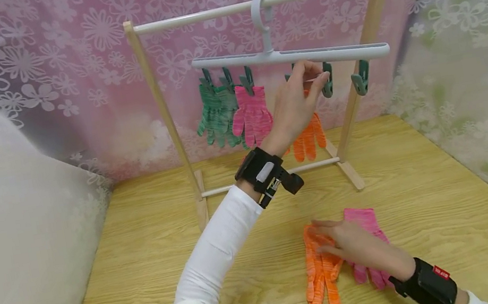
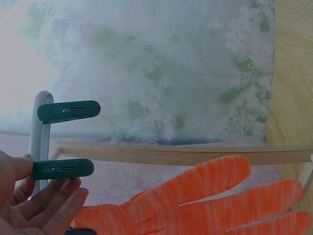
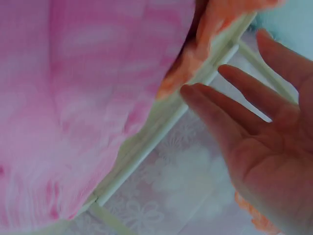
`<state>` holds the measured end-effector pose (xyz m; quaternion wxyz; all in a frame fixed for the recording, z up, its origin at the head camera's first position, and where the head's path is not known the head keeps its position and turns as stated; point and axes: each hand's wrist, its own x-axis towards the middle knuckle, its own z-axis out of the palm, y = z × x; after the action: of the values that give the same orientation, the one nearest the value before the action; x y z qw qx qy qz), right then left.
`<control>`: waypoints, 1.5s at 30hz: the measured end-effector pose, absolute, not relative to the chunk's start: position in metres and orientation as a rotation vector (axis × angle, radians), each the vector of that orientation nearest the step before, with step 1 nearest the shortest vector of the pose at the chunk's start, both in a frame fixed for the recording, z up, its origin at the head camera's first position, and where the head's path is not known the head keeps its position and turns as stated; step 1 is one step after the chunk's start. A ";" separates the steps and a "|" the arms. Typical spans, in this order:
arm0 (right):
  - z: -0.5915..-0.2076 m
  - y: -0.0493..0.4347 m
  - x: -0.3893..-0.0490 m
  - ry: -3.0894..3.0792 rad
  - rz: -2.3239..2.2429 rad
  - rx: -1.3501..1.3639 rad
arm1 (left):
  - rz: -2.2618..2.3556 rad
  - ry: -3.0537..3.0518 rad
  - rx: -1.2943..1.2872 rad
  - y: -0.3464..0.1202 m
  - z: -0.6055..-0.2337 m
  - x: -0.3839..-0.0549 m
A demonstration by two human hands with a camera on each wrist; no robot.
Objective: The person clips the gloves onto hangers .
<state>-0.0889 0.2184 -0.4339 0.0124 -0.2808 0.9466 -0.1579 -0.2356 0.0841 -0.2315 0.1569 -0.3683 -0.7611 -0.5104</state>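
Note:
My left hand (image 1: 295, 97) is raised to the grey hanger (image 1: 329, 52) and pinches a dark green clothespin (image 2: 66, 168) between thumb and fingers. Just left of that clip, an orange glove (image 1: 307, 141) hangs fingers down, partly behind the hand. My right hand (image 1: 353, 241) reaches low over the table with its fingers fairly straight. Its fingertips overlap the cuff of an orange glove (image 1: 316, 280) lying flat. A pink glove (image 1: 362, 218) lies beside it, partly covered by the right hand and wrist; it fills the left of the right wrist view.
The hanger hooks over the rail of a wooden rack (image 1: 202, 16) standing on the wooden table (image 1: 161, 262). Green gloves (image 1: 218, 113) and a pink glove (image 1: 253, 113) hang from clips on its left half. Another green clip (image 1: 361, 78) dangles near the right end. Flowered curtains surround the table.

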 end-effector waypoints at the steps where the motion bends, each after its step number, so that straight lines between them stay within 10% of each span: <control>1: -0.436 0.217 -0.086 2.926 -0.464 -0.890 | -1.477 -2.172 -1.046 0.084 -0.232 -0.235; 45: -0.439 0.235 -0.178 3.069 -0.450 -0.714 | -1.920 -2.200 -1.042 0.083 -0.241 -0.240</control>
<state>-0.1784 0.2351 -0.4390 -0.0205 -0.2242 0.9640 -0.1414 -0.2400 0.0831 -0.2412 0.0208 -0.3359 -0.7094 -0.6192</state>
